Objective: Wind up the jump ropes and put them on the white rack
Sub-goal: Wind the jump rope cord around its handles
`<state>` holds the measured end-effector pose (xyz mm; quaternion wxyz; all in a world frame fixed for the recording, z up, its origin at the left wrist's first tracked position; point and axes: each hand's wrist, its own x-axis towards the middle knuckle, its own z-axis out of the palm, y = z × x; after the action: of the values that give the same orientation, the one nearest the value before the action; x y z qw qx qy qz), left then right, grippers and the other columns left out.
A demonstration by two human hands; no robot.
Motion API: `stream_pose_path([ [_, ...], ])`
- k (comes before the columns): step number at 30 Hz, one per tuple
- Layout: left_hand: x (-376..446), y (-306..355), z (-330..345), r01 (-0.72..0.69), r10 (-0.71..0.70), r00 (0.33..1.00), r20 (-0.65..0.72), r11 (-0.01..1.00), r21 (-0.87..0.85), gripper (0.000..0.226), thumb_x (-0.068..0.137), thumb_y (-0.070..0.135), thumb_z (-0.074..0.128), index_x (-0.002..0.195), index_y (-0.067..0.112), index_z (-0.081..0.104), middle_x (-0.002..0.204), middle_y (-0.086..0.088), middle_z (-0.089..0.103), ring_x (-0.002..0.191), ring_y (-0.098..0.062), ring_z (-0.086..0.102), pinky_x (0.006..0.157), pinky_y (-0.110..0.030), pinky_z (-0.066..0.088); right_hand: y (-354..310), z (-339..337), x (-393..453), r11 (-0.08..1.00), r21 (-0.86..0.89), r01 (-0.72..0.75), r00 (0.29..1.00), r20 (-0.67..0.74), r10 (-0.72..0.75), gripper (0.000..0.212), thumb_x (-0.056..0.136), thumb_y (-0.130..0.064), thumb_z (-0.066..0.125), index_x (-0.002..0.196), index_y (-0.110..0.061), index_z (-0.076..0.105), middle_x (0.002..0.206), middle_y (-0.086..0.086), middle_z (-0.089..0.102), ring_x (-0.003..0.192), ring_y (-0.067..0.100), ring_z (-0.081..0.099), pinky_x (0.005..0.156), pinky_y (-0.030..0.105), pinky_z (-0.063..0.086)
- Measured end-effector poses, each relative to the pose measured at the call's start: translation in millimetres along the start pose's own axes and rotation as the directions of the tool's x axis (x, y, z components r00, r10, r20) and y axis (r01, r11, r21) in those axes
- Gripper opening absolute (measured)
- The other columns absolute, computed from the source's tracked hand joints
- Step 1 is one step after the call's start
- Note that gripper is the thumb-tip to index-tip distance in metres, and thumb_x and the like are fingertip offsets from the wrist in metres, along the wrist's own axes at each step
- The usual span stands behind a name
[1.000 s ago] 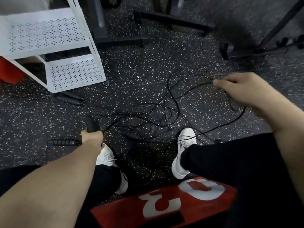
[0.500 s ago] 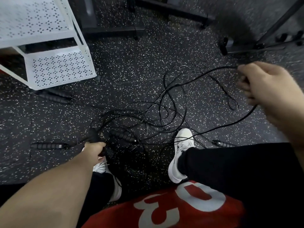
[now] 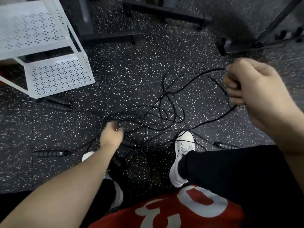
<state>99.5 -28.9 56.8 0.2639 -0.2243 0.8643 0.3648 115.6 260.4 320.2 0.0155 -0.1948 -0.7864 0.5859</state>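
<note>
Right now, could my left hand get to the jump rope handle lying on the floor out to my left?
Probably yes. The left hand is low, near the floor, and the jump rope handle lies on bare speckled floor beside it with nothing between. That hand seems to be in the tangled cords, so it may need freeing first.

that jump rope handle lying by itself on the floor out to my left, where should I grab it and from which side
Grip the handle around its ribbed middle, from above. It lies flat, nearly level across the view, with bare floor around it; its cord leaves the right end.
</note>
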Motion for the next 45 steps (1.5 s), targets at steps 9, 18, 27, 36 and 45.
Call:
stream_pose_path([
  [9, -50.3, 179.4, 8.8, 0.322, 0.188, 0.763, 0.619, 0.719, -0.616, 0.037, 0.104, 0.047, 0.051, 0.11, 0.014, 0.066, 0.105, 0.0, 0.073, 0.089, -0.017, 0.065, 0.089, -0.034, 0.05, 1.6, -9.1, -14.1, 0.99, -0.079, 0.121, 0.972, 0.211, -0.102, 0.026, 0.079, -0.036, 0.055, 0.058, -0.023, 0.047, 0.064, 0.005, 0.039, 0.057, 0.016, 0.03, 0.05, 0.025, 0.023],
  [18, -120.0, 237.8, -46.2, 0.473, 0.309, 0.823, 0.477, 0.093, -0.876, 0.032, 0.111, 0.019, 0.037, 0.088, 0.003, 0.053, 0.069, -0.01, 0.061, 0.055, -0.019, 0.061, 0.053, -0.03, 0.059, 6.2, -1.8, -17.4, 0.98, -0.161, -0.119, 0.948, 0.276, 0.161, 0.026, 0.1, -0.034, 0.041, 0.086, -0.019, 0.056, 0.095, 0.006, 0.075, 0.086, 0.024, 0.068, 0.078, 0.043, 0.058],
  [27, -197.8, 297.8, -111.4, 0.427, 0.417, 0.866, 0.276, -0.329, -0.842, 0.032, 0.1, -0.002, 0.021, 0.08, 0.008, 0.044, 0.05, -0.008, 0.041, 0.03, -0.013, 0.038, 0.03, -0.016, 0.037, -1.0, 13.0, -48.2, 0.994, -0.066, 0.084, 0.746, 0.665, -0.019, 0.04, 0.09, -0.045, 0.043, 0.127, -0.033, 0.055, 0.119, -0.009, 0.073, 0.124, 0.01, 0.06, 0.117, 0.048, 0.035],
  [36, -182.6, 265.9, -166.6, 0.12, 0.248, 0.968, 0.046, -0.293, -0.948, 0.033, 0.108, 0.006, 0.032, 0.079, 0.006, 0.048, 0.058, -0.008, 0.052, 0.045, -0.014, 0.044, 0.041, -0.019, 0.042, -7.0, 7.9, -64.0, 0.999, 0.021, 0.034, 0.783, 0.62, -0.04, 0.049, 0.104, -0.054, 0.038, 0.072, -0.02, 0.05, 0.058, -0.006, 0.045, 0.053, 0.016, 0.044, 0.059, 0.032, 0.044],
  [45, -211.4, 192.4, -111.3, -0.126, 0.509, 0.841, 0.183, 0.514, -0.849, 0.066, 0.103, 0.068, 0.026, 0.144, 0.021, 0.049, 0.122, -0.006, 0.075, 0.115, -0.026, 0.07, 0.107, -0.048, 0.051, -44.1, -13.9, -78.4, 0.714, 0.64, -0.286, 0.889, 0.456, -0.053, 0.056, 0.106, -0.052, 0.034, 0.058, -0.024, 0.032, 0.054, -0.009, 0.014, 0.047, 0.009, 0.004, 0.039, 0.017, 0.006],
])
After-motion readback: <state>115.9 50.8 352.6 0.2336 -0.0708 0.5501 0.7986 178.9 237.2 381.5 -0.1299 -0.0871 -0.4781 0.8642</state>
